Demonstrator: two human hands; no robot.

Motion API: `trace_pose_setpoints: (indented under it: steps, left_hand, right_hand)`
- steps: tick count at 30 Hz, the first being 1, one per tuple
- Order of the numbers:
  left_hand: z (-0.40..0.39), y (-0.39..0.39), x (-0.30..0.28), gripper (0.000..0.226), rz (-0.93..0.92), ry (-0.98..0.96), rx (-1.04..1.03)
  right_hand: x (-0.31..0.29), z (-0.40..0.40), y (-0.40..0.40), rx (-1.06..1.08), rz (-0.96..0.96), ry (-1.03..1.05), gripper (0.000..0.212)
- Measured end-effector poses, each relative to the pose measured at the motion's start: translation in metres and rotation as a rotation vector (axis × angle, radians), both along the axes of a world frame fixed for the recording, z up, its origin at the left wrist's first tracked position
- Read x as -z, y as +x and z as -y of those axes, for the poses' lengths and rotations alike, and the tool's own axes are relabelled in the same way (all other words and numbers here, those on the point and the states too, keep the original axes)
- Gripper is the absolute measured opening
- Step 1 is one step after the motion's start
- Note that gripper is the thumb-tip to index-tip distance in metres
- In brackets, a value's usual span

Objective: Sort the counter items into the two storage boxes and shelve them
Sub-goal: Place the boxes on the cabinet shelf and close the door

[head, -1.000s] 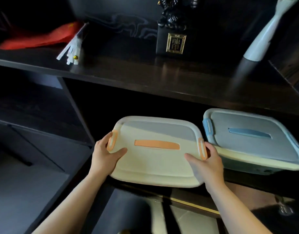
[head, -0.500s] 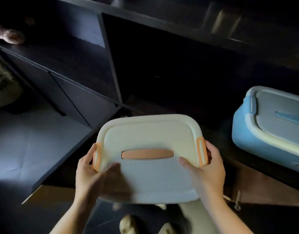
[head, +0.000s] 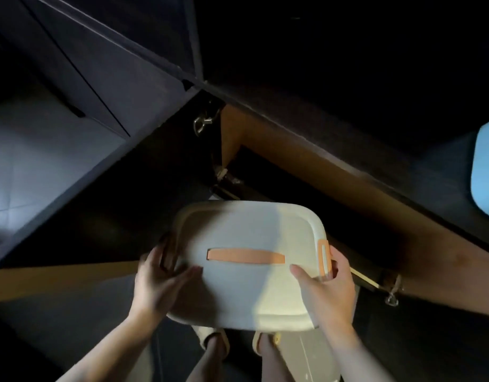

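Fingers (head: 309, 277) of my right hand (head: 327, 295) and left hand (head: 158, 285) curl round the cream box (head: 251, 293) sides; blue box (head: 487, 172) at three o'clock, seemingly on a shelf.

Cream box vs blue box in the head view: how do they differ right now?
The cream box is held off any surface, the left hand and right hand gripping its sides; the blue box sits untouched on the dark shelf. The cream box shows in full, with an orange handle and latch; the blue box is cut off by the frame edge, only a corner visible. Both have rounded corners.
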State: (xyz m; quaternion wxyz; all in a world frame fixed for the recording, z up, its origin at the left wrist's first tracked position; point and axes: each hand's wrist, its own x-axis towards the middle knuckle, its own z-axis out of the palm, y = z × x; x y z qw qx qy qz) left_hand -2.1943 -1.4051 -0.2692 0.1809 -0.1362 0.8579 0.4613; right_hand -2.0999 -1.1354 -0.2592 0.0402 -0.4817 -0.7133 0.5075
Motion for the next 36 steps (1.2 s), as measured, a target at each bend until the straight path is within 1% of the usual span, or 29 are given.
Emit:
trace_pose_setpoints:
  steps: [3, 5, 8, 11, 13, 16, 17, 21, 24, 26, 28, 30, 31, 32, 33, 34, 35, 36]
  left_hand:
    - [-0.021, -0.009, 0.054, 0.085, 0.019, 0.067, 0.005]
    - [-0.034, -0.012, 0.092, 0.084, 0.041, 0.052, 0.006]
    - [-0.053, -0.024, 0.148, 0.082, 0.065, -0.039, 0.126]
    - [-0.078, -0.048, 0.193, 0.084, 0.09, -0.03, 0.221]
    - [-0.099, -0.072, 0.215, 0.09, 0.142, -0.024, 0.257]
    - [-0.129, -0.107, 0.243, 0.075, 0.109, -0.028, 0.348]
    - [-0.138, -0.117, 0.251, 0.074, 0.109, -0.024, 0.361]
    - [-0.171, -0.148, 0.285, 0.083, 0.143, 0.103, 0.323]
    - [-0.186, -0.161, 0.31, 0.088, 0.17, 0.259, 0.271]
    - [-0.19, -0.163, 0.329, 0.087, 0.168, 0.26, 0.254]
    - [-0.193, -0.163, 0.343, 0.089, 0.162, 0.254, 0.306]
    - [-0.196, -0.164, 0.351, 0.096, 0.155, 0.265, 0.408]
    - [-0.195, -0.164, 0.355, 0.098, 0.107, 0.183, 0.497]
    - [-0.195, -0.161, 0.358, 0.096, 0.004, 0.016, 0.611]
    - [-0.196, -0.157, 0.361, 0.091, -0.148, -0.174, 0.726]
    - [-0.196, -0.151, 0.364, 0.085, -0.294, -0.306, 0.838]
    - [-0.197, -0.144, 0.367, 0.08, -0.386, -0.352, 0.925]
    - [-0.197, -0.138, 0.37, 0.078, -0.42, -0.359, 0.984]
  right_hand:
    - [0.063, -0.025, -0.009, -0.014, 0.035, -0.006, 0.084]
    - [0.105, -0.039, -0.014, -0.034, 0.082, -0.028, 0.085]
    - [0.159, -0.058, -0.019, -0.054, 0.133, -0.057, 0.083]
    - [0.195, -0.075, -0.028, -0.043, 0.165, 0.007, 0.078]
    - [0.215, -0.09, -0.039, -0.003, 0.198, 0.024, 0.078]
    - [0.242, -0.114, -0.06, 0.018, 0.248, 0.021, 0.08]
    - [0.25, -0.123, -0.069, 0.026, 0.255, 0.01, 0.079]
    - [0.283, -0.154, -0.1, 0.074, 0.272, -0.07, 0.078]
    - [0.316, -0.171, -0.122, 0.035, 0.283, -0.03, 0.079]
    - [0.341, -0.174, -0.125, 0.013, 0.302, -0.005, 0.076]
    - [0.363, -0.174, -0.119, 0.012, 0.342, 0.011, 0.074]
    - [0.374, -0.173, -0.114, -0.015, 0.36, 0.058, 0.071]
    - [0.375, -0.172, -0.112, -0.056, 0.368, 0.111, 0.07]
    - [0.375, -0.17, -0.111, -0.133, 0.382, 0.183, 0.071]
    - [0.373, -0.167, -0.111, -0.266, 0.406, 0.268, 0.075]
    - [0.371, -0.16, -0.11, -0.439, 0.438, 0.347, 0.081]
    - [0.37, -0.152, -0.108, -0.612, 0.468, 0.397, 0.087]
    - [0.37, -0.144, -0.105, -0.744, 0.493, 0.407, 0.093]
